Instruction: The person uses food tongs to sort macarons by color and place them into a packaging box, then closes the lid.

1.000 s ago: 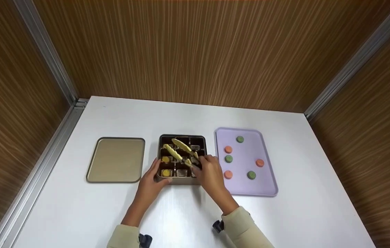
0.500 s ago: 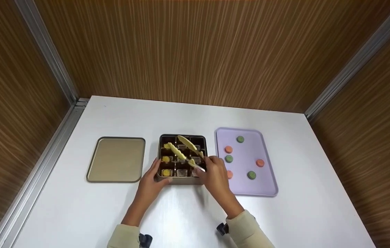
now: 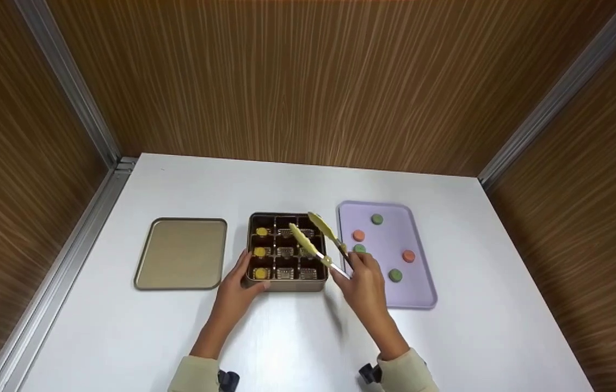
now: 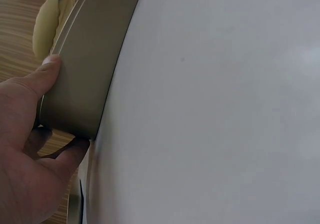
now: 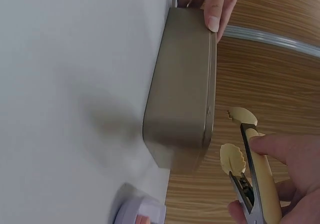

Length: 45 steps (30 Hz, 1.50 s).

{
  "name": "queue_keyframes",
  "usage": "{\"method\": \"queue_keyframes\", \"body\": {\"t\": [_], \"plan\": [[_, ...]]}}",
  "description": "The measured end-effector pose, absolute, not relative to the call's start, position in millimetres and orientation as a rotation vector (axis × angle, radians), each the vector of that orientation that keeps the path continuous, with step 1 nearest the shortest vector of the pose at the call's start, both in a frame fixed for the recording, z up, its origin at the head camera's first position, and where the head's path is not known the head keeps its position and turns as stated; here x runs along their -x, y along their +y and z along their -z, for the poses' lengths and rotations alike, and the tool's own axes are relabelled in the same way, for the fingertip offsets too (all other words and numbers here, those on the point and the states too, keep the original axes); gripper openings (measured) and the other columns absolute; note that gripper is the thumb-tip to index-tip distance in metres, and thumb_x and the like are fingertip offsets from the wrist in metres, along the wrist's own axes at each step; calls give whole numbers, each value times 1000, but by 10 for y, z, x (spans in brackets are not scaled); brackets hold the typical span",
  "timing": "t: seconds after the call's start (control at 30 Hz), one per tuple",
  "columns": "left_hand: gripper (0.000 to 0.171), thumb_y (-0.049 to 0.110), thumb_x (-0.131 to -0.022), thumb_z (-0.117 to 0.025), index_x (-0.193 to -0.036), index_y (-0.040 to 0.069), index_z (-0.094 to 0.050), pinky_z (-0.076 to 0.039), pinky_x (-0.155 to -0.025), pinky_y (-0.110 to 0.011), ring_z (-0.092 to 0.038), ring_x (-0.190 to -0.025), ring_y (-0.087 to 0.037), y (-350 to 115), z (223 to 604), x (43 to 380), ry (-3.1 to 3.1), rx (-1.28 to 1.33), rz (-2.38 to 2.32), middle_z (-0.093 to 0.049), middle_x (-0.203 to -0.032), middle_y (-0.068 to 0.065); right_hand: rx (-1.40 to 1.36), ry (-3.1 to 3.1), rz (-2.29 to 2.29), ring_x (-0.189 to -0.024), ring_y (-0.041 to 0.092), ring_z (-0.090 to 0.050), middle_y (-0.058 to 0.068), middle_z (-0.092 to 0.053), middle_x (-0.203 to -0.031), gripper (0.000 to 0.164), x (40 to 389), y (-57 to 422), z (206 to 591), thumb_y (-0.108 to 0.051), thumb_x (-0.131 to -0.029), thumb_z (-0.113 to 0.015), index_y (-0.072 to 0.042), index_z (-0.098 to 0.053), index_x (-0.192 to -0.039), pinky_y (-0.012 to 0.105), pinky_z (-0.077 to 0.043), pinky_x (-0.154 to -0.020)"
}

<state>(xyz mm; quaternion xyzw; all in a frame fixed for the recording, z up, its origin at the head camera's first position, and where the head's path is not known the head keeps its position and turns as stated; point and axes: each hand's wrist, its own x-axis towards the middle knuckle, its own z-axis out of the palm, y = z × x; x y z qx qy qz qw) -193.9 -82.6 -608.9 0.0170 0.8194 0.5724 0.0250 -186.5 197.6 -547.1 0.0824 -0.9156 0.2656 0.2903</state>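
Two grips, I see: the right hand (image 3: 365,286) has its fingers round raised, spread tongs (image 3: 303,239); the left hand (image 3: 234,294), thumb wide of fingers, clasps the box (image 3: 294,286) roughly midway between the surface's (image 3: 286,348) side edges.

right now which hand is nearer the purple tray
Right. In the head view, the right hand overlaps the left edge of the purple tray; the left hand grips the tin, farther left.

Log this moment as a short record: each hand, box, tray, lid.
Left hand: grips the box at its near left corner
Right hand: holds tongs, tips apart, nothing between them
Box contents: yellow pieces in the left column's three compartments
Tray: right of box; three green pieces, at least two orange pieces
Lid: left of box
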Motion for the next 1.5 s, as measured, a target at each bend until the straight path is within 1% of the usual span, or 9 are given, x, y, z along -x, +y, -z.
{"method": "queue_keyframes", "body": {"t": [0.07,0.2,0.3,0.5,0.67,0.8,0.9,1.13,1.5], "plan": [[93,41,-87,-79,-161,19,-27,-20,-125,-51,-17,-155,-30,-827,6088,1941,2534,-53,-1769,-18,-170,-1,-207,-2435,-706,-84,34,-62,17,-66,-95,38,1827,2049,5466,-14,-73,-90,3,-72,-102,49,-51,-73],[94,42,-86,-79,-161,18,-28,-20,-125,-51,-17,-155,-30,-825,6086,1939,2530,-48,-1781,-19,-169,-1,-170,-2406,-709,-83,35,-61,17,-66,-92,36,1753,2214,5488,-12,-70,-90,2,-72,-98,49,-50,-72],[94,42,-85,-80,-160,18,-29,-20,-125,-49,-17,-155,-29,-817,6091,1934,2523,-40,-1801,-20,-169,-1,-144,-2394,-711,-83,36,-60,18,-66,-91,37,1690,2351,5514,-12,-69,-91,4,-73,-97,50,-50,-74],[94,40,-85,-80,-160,18,-29,-21,-125,-49,-18,-155,-30,-822,6103,1932,2528,-39,-1804,-20,-169,-3,-72,-2407,-708,-85,39,-60,21,-66,-92,42,1577,2629,5567,-6,-68,-91,10,-72,-102,51,-50,-76],[92,39,-87,-79,-161,21,-27,-21,-125,-51,-16,-155,-29,-833,6093,1928,2513,-38,-1800,-18,-170,0,-6,-2446,-713,-88,41,-61,24,-66,-93,42,1521,2799,5623,-4,-70,-90,11,-72,-105,54,-51,-78],[91,42,-88,-77,-161,25,-26,-21,-124,-53,-14,-156,-28,-838,6098,1923,2494,-43,-1790,-16,-170,3,46,-2497,-715,-88,41,-62,24,-66,-94,40,1490,2883,5677,-6,-72,-90,11,-72,-103,54,-52,-77],[92,45,-87,-78,-161,26,-26,-22,-124,-53,-14,-156,-27,-836,6103,1926,2489,-41,-1789,-17,-170,4,75,-2523,-708,-87,42,-63,24,-66,-93,38,1470,2932,5715,-7,-71,-89,10,-73,-101,55,-53,-77],[92,41,-87,-79,-161,22,-27,-21,-124,-51,-15,-156,-28,-827,6099,1935,2499,-47,-1813,-18,-170,1,88,-2567,-686,-88,44,-64,26,-66,-92,35,1467,3030,5742,-4,-72,-88,12,-72,-99,57,-52,-81],[92,40,-87,-79,-161,21,-28,-21,-125,-50,-16,-155,-28,-821,6095,1941,2504,-45,-1809,-18,-169,1,101,-2655,-685,-91,45,-63,28,-66,-95,38,1510,3068,5727,-8,-75,-86,14,-71,-103,57,-51,-84]]}}
